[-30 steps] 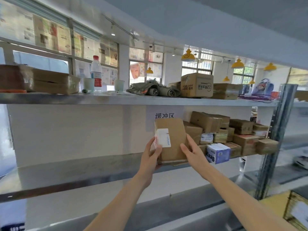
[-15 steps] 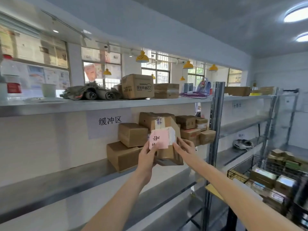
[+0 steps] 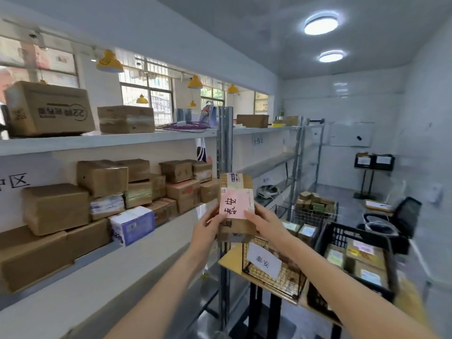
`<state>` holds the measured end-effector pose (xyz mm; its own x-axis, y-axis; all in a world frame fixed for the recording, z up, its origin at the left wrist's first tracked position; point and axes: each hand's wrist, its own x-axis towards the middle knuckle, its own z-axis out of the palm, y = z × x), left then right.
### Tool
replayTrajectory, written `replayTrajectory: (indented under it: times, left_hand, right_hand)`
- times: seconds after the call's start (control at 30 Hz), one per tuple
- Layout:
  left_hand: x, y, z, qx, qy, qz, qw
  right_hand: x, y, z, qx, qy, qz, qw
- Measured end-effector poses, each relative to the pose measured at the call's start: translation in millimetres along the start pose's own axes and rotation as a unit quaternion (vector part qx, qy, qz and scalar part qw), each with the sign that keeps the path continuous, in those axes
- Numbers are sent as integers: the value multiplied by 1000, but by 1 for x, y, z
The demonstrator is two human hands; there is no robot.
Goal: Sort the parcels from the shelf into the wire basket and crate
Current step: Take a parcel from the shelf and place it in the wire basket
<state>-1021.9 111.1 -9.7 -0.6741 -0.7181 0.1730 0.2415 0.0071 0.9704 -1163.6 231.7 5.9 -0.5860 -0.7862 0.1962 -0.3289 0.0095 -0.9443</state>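
I hold a brown parcel (image 3: 236, 226) upright between both hands, out in front of me and clear of the shelf (image 3: 146, 237). My left hand (image 3: 208, 230) grips its left edge at 9 o'clock of the box, thumb on the pink label (image 3: 233, 204); my right hand (image 3: 265, 222) pinches the right edge at 3 o'clock. The wire basket (image 3: 274, 275) with a white tag sits at 5 o'clock below the parcel on a desk (image 3: 228, 261), the black crate (image 3: 354, 260) at 4 o'clock beside it, already holding parcels. Stacked boxes (image 3: 102, 199) fill the shelf at 9 o'clock. The metal shelf post (image 3: 223, 143) rises just behind the parcel.
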Motion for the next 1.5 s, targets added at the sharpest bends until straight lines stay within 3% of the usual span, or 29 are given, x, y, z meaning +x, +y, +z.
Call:
replayTrajectory:
  times: [0.37,0.73,1.1,1.5]
  left_hand:
    - [105,-73,125,33,-138,-51,989]
    - [300,-142,183,48,-196,-92,975]
    - [453,-219,191,68,-156,-138,976]
    - [569,-346,241,151,-120,-202,960]
  right_hand:
    - [53,77,-123,-17,130,74,989]
    - [215,158,-208,-130,139,125,974]
    - [313,235,-270,-184,190,183,947]
    - [427,376,-330,-173,131,233,948]
